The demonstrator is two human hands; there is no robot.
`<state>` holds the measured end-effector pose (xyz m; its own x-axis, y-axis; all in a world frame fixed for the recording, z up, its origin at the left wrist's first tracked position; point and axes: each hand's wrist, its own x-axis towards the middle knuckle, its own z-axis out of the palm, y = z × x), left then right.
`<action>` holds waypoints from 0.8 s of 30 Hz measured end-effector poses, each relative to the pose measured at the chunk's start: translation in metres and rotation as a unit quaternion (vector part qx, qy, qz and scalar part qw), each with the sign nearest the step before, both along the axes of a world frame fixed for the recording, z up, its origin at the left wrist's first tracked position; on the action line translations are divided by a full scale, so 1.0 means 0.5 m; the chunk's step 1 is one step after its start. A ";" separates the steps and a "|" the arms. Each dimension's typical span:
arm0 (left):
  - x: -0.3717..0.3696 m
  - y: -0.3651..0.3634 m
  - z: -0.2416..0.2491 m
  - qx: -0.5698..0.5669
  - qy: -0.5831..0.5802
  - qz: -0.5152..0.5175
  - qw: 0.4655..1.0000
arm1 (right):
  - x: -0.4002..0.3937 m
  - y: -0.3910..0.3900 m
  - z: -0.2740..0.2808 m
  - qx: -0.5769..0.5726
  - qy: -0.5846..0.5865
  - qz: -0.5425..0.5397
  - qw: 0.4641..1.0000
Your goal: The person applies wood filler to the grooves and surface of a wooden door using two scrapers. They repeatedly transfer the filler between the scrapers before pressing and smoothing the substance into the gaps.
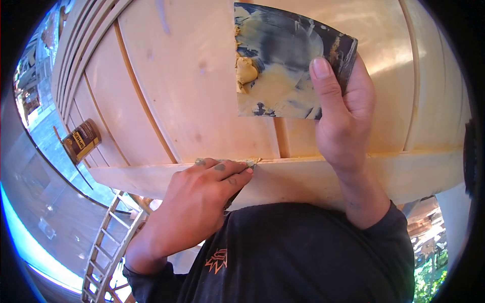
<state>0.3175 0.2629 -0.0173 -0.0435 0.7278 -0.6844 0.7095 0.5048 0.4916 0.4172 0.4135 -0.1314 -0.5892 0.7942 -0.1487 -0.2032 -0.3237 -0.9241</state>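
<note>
The right hand (pixel 346 113) is pinching a dark putty board (pixel 285 65) between thumb and fingers over the wooden panelling (pixel 202 91), a yellowish putty lump (pixel 246 71) sitting at its left edge. The left hand (pixel 207 184), fingers pressed together, is gripping a mostly hidden dark tool (pixel 233 198) against the wooden ledge (pixel 298 177).

The shirt (pixel 313 257) is black, with a small jagged orange logo (pixel 216 259) below the left grip (pixel 204 187). Its sleeves (pixel 390 217) end short of both hands. Greyish marks (pixel 220 167) spot the left fingers (pixel 228 178); a faint smudge-like one shows on the forearm (pixel 365 199) below the right grip (pixel 344 118).
</note>
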 end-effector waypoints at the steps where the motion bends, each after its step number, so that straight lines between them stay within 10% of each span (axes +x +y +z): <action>1: -0.011 -0.002 -0.001 -0.010 -0.013 -0.013 1.000 | -0.001 -0.002 -0.001 -0.001 0.005 0.001 1.000; 10: -0.021 0.053 0.021 0.111 0.084 -0.157 0.978 | 0.015 0.010 -0.001 -0.041 0.020 0.017 0.999; 24: -0.035 0.040 0.011 -0.023 0.109 -0.341 0.933 | 0.016 0.020 -0.018 -0.100 0.032 -0.019 0.994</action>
